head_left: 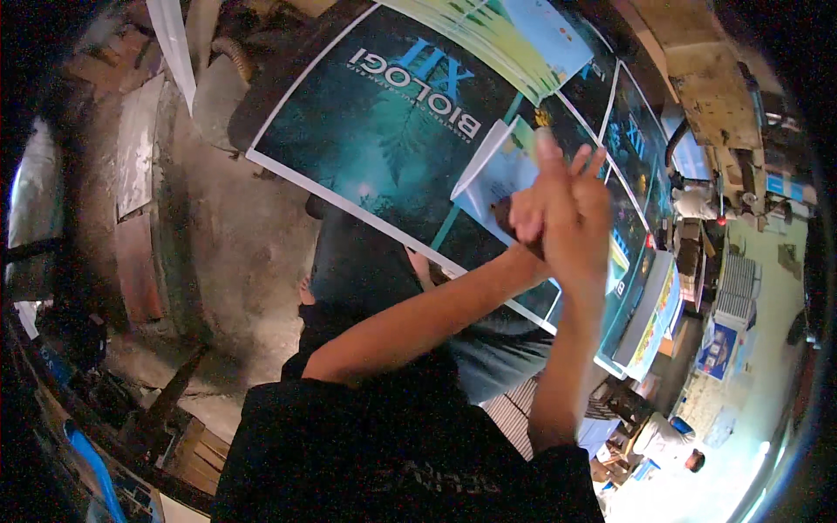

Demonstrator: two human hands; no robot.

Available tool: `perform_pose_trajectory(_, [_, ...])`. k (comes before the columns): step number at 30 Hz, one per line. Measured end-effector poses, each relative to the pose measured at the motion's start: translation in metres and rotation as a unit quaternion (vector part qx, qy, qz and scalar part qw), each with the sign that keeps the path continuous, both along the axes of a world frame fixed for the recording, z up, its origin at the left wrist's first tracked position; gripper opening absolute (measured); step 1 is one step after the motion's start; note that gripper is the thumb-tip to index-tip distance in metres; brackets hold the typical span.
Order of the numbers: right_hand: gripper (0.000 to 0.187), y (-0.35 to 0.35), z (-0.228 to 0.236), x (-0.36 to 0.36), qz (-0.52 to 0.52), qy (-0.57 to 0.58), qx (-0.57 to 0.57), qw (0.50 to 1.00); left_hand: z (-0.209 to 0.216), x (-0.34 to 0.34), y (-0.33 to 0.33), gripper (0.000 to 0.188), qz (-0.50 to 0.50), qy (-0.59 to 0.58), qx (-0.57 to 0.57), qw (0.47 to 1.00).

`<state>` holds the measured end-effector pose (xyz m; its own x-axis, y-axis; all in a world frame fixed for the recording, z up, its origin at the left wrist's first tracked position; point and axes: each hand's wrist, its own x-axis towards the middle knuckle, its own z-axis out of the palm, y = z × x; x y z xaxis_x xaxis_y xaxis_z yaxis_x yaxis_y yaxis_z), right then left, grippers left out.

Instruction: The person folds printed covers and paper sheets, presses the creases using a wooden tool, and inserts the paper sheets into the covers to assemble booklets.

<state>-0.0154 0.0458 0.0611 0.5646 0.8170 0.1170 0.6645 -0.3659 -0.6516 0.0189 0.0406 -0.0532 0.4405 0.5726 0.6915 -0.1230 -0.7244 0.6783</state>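
Large glossy printed sheet (384, 131), dark teal with white lettering and white border, lies flat on the work surface, running from upper centre down to the right under both hands. It carries repeated cover panels; further teal panels (632, 131) continue to the right edge, bent by the lens.

Left hand (527, 213) and right hand (575, 218) are pressed together above the sheet, right over left, right fingers (580, 161) pointing up. A small dark object (504, 212) shows at the left hand's edge; can't tell what it is or whether either hand actually grips it.

Under the hands: a pale blue-and-white folded paper (497, 170), partly covered by them. Its lower part is hidden.

Top centre: stack of yellow-green and light-blue printed sheets (514, 35), cut off by the frame top. Right of the forearms: stack of sheets with a yellow-green edge (654, 314), partly hidden behind the right arm.

Left: worn grey concrete floor (218, 227), with a dim, unreadable dark clutter (105, 383) at lower left. Far lower right: a person in white (667, 440), small and blurred.
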Motion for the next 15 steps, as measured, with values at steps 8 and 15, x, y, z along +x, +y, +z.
perform_pose_trajectory(8, [0.045,0.004,-0.006,-0.006,0.038,0.021,-0.017,0.999,0.007,0.007,-0.008,0.073,0.010,-0.090,0.000,0.996])
perform_pose_trajectory(15, [0.043,0.030,0.008,-0.047,0.005,-0.041,0.025,0.999,-0.003,-0.014,0.007,0.065,0.025,0.016,-0.012,0.999])
